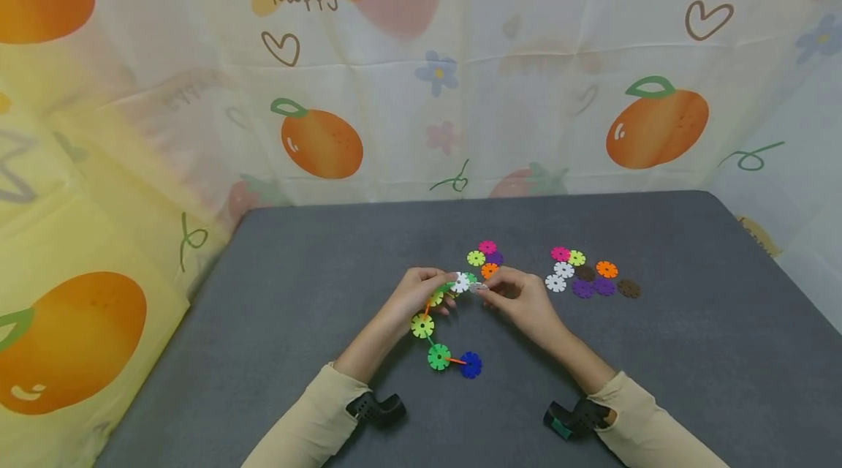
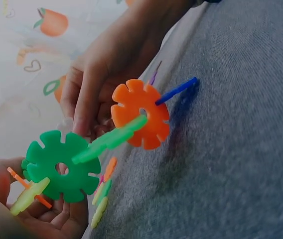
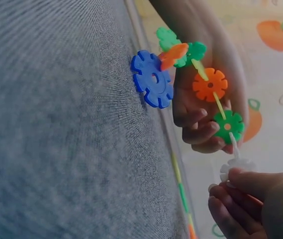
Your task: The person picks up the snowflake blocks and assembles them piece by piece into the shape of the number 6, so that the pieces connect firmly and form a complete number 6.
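Observation:
A chain of notched plastic snowflake discs curves between the hands, each disc slotted into another at an angle. My left hand [image 1: 416,294] holds it near the upper end, around a green disc [image 3: 229,126] and a white disc [image 1: 460,282]. With thumb and forefinger my right hand [image 1: 526,301] pinches another white disc [image 3: 238,165], its edge meeting the white one at the chain's end. The other end hangs toward me, with a yellow-green disc [image 1: 422,325], a green disc [image 1: 439,357] and a blue disc [image 1: 471,365]. Fingers hide part of the chain.
Beyond the hands, a small group of discs, including a pink disc [image 1: 487,246] and an orange disc [image 1: 490,270], lies on the grey table [image 1: 316,263]. Farther right is a looser group with white discs [image 1: 555,283], purple discs [image 1: 582,288] and a brown disc [image 1: 628,289].

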`<action>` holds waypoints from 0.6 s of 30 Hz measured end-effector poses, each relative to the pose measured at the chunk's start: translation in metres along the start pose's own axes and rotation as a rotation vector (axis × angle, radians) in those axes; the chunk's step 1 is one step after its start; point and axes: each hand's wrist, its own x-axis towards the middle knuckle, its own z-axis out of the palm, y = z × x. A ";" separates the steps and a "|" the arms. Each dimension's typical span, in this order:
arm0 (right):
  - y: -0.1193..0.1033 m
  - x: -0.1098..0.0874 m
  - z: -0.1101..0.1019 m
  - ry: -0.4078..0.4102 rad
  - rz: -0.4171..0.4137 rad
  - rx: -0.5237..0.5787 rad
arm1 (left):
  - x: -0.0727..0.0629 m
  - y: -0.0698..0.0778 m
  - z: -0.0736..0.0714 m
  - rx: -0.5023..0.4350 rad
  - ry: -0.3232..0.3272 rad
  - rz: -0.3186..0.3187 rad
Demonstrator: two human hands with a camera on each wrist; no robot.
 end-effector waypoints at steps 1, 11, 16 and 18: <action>0.000 0.000 0.000 0.002 -0.012 -0.007 | 0.000 0.000 0.000 -0.003 -0.005 0.001; -0.004 -0.001 0.001 0.028 -0.111 -0.089 | -0.001 -0.001 0.002 -0.017 -0.018 0.037; -0.006 -0.002 0.002 0.039 -0.138 -0.091 | -0.002 -0.001 0.005 -0.029 0.009 0.069; -0.005 -0.002 0.003 0.041 -0.151 -0.091 | -0.003 -0.001 0.007 -0.033 0.017 0.083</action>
